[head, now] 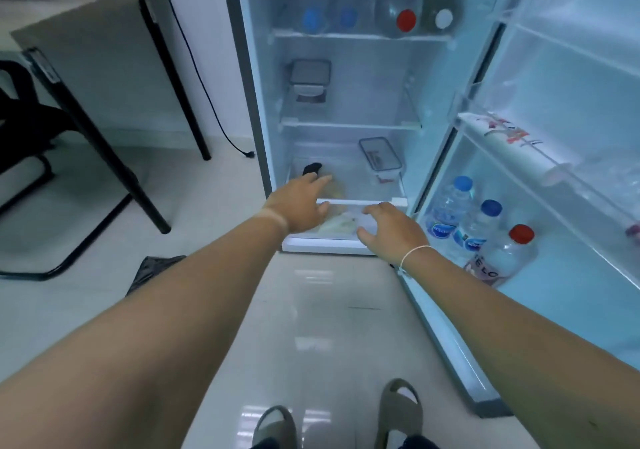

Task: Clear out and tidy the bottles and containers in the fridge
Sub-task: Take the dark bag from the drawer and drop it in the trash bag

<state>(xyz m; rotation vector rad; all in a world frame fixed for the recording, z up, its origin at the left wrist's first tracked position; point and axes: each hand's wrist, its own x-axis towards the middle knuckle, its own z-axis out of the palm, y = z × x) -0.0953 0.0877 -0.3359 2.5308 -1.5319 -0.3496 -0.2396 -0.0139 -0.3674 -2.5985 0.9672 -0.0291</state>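
Note:
The fridge stands open in front of me. Several bottles lie on its top shelf (360,35), among them a red-capped bottle (398,12) and a white-capped bottle (441,12). A grey-lidded container (310,76) sits on the middle shelf. A clear lidded container (380,156) rests above the bottom drawer (349,202). My left hand (299,206) and my right hand (391,232) reach to the drawer's front, fingers spread, holding nothing. In the door's lowest bin stand two blue-capped water bottles (450,211) and a red-capped bottle (512,254).
A black bag (313,168) lies inside the drawer area. A desk (86,22) with black legs and a chair (24,130) stand at left. A dark bag (152,272) lies on the tiled floor. A printed roll (509,147) sits in a door shelf.

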